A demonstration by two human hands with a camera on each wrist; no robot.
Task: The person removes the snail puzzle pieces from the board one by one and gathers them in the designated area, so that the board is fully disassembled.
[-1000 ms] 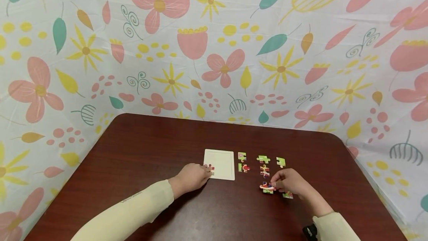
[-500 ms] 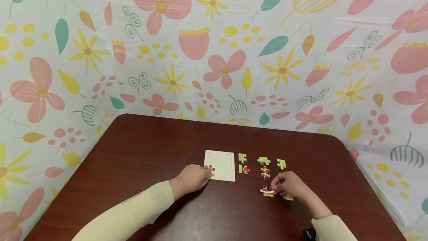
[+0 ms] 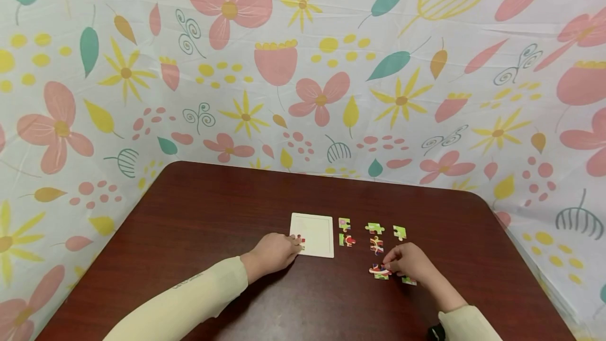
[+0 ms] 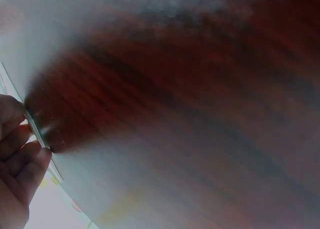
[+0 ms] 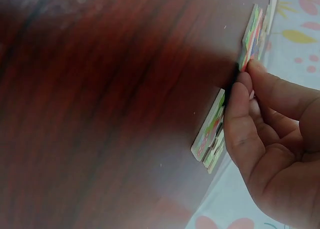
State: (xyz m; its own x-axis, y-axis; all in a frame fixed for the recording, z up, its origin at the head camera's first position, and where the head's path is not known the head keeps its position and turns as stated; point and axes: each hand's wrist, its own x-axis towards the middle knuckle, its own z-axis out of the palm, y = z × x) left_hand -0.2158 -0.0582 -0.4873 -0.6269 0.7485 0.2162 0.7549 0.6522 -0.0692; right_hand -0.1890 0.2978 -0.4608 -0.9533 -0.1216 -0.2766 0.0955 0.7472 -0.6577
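Observation:
A pale square puzzle board [image 3: 317, 230] lies on the table, with a small red piece [image 3: 301, 239] at its lower left. My left hand [image 3: 273, 253] grips the board's left edge; in the left wrist view the curled fingers [image 4: 35, 164] meet that edge. Further right, my right hand [image 3: 411, 263] pinches a jigsaw piece [image 3: 379, 270] with a red, white and blue picture between thumb and index finger. It seems to overlap a green-edged piece [image 3: 381, 277]. Another piece [image 3: 409, 280] is partly hidden under this hand.
Between board and right hand lie loose jigsaw pieces: a green and pink one [image 3: 344, 223], a green and red one [image 3: 347, 240], and a red and yellow one [image 3: 376, 245]. Green pieces [image 3: 374, 228] lie farther back. A flowered cloth [image 3: 303, 67] hangs behind the dark table [image 3: 213, 204].
The right hand has lowered slightly with the pinched piece and stays over the same spot. The left hand keeps its place at the board. The head view has shifted a little.

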